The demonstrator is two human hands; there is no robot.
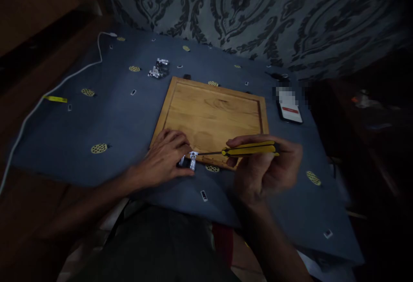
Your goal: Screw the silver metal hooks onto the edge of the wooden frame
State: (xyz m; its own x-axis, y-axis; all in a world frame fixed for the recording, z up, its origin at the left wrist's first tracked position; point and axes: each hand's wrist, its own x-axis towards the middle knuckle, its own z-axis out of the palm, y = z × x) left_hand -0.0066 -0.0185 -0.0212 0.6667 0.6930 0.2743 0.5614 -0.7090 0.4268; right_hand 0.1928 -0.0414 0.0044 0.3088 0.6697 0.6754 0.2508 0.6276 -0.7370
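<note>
A framed wooden panel [213, 110] lies flat on the blue cloth. At its near edge sits a metal cabinet hinge [192, 161]. My left hand [167, 155] rests over the panel's near left corner, with the hinge between its index finger and thumb. My right hand [267, 165] is wrapped round the yellow-and-black handle of a screwdriver [250, 148]. The shaft points left, almost level, and its tip meets the hinge. Whether the tip sits in a screw is too small to tell.
More metal hinges [158, 69] lie beyond the panel's far left corner. A phone [290, 107] is on the right, with a dark object [279, 76] behind it. A white cable [77, 73] runs down the left side, near a yellow strip [56, 99]. Patterned wallpaper [226, 10] backs the table.
</note>
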